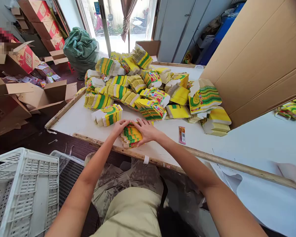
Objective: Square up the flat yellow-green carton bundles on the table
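Observation:
A stack of flat yellow, green and red printed packets [131, 136] lies at the near edge of the white table [249, 141]. My left hand [118, 127] grips the stack's left end, fingers curled over it. My right hand [146, 130] lies on top of the stack and around its right side, fingers spread and pressing on it. Just behind sits a big heap of the same packet bundles [148, 89].
A single small red sachet [182, 135] lies right of my hands. A large cardboard sheet [259, 59] leans at the right. White plastic crates [22, 187] stand at the lower left, open cartons [27, 95] on the floor at left, a green sack [81, 49] behind.

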### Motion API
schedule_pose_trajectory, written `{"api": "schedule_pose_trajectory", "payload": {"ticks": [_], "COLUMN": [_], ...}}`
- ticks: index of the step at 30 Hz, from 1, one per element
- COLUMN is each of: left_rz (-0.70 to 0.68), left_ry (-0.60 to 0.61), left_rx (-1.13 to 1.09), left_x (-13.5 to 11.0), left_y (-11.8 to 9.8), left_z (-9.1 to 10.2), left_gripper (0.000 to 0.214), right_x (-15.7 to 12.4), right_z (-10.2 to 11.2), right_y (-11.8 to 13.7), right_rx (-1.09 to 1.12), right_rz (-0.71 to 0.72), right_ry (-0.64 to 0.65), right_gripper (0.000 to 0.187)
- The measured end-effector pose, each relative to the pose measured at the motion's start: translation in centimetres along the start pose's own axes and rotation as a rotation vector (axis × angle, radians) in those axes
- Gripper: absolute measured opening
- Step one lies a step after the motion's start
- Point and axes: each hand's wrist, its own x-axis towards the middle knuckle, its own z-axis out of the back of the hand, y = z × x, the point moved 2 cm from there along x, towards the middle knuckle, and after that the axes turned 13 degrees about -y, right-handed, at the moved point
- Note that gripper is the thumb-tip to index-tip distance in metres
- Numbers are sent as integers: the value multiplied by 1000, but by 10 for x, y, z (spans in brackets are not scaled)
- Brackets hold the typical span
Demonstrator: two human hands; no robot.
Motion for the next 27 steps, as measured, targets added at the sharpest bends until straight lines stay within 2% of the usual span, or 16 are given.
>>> {"api": "schedule_pose_trajectory", "payload": {"ticks": [2, 4, 7, 10, 17, 21, 23, 27], "left_rz": [33, 53, 55, 42, 78, -2, -14, 50], "left_ry": [-10, -26, -54, -76, 0, 27, 64, 76], "left_rx": [-32, -76, -114, -127, -78, -36, -38, -66], "left_x": [-2, -2, 1, 4, -1, -3, -5, -5], "left_y": [-1, 2, 11, 16, 5, 2, 2, 1], "left_z": [-1, 0, 4, 5, 1, 2, 2, 1], "left_gripper": [47, 43, 44, 46, 50, 40, 39, 39], "right_x": [-1, -4, -13, -23, -38, -44, -43, -38], "right_z": [1, 2, 1, -6, -13, -8, -6, -8], "right_y": [2, 4, 9, 17, 27, 33, 33, 27], "right_rx": [-6, 5, -5, -38, -24, 10, 18, -15], "right_rz": [-3, 1, 45, 77, 52, 49, 19, -51], "right_ry": [28, 3, -91, -115, -153, -177, -221, -286], "right_gripper": [145, 143, 134, 122, 114, 105, 108, 123]}}
